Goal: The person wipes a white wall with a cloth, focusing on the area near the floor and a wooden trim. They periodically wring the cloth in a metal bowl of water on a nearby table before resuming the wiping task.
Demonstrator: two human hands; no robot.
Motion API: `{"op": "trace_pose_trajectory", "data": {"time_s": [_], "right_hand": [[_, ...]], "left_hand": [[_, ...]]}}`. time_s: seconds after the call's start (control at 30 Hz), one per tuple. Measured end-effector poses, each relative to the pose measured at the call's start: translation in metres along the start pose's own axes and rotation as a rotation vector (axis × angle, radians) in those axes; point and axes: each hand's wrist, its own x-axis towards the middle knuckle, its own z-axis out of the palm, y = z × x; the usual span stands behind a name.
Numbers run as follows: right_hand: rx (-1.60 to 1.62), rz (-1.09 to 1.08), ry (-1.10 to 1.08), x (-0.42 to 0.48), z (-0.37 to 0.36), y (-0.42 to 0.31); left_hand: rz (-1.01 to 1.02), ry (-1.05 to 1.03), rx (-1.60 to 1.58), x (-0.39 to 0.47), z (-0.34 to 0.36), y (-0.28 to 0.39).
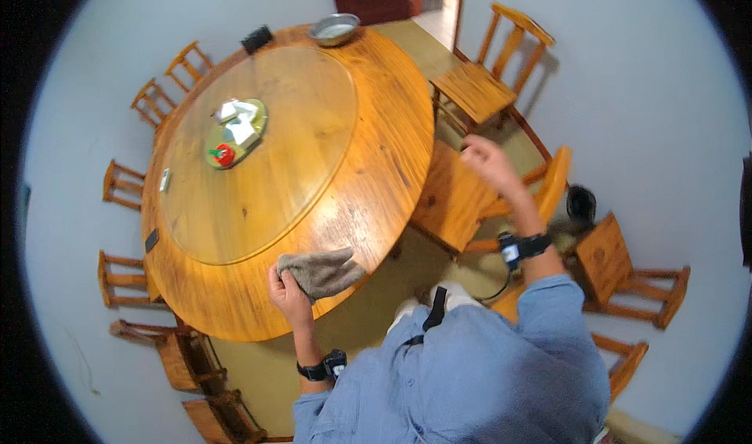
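A grey-brown cloth (323,272) hangs from my left hand (289,291), pinched at one corner between thumb and fingers. It is over the near edge of the round wooden table (385,191). Away to the right, my right hand (489,160) is raised above the seat of a wooden chair (455,194). Its fingers look loosely curled, and motion blur hides whether anything is between them. Both wrists carry black strapped devices.
A round turntable (282,168) tops the table, bearing a tray (258,110) with white packets and a red item (224,155). A metal basin (335,31) and a black object (257,39) sit at the far edge. Several wooden chairs (476,85) surround the table.
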Motion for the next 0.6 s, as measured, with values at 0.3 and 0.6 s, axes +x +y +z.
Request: {"op": "trace_pose_trajectory", "data": {"time_s": [0.3, 0.6], "right_hand": [[-0.311, 0.823, 0.582, -0.100, -0.149, 0.166], [0.639, 0.843, 0.264, -0.111, -0.153, 0.206]], "left_hand": [[-0.229, -0.244, -0.132, 0.002, 0.026, -0.044], [-0.238, -0.263, -0.033, -0.008, 0.081, -0.047]]}}
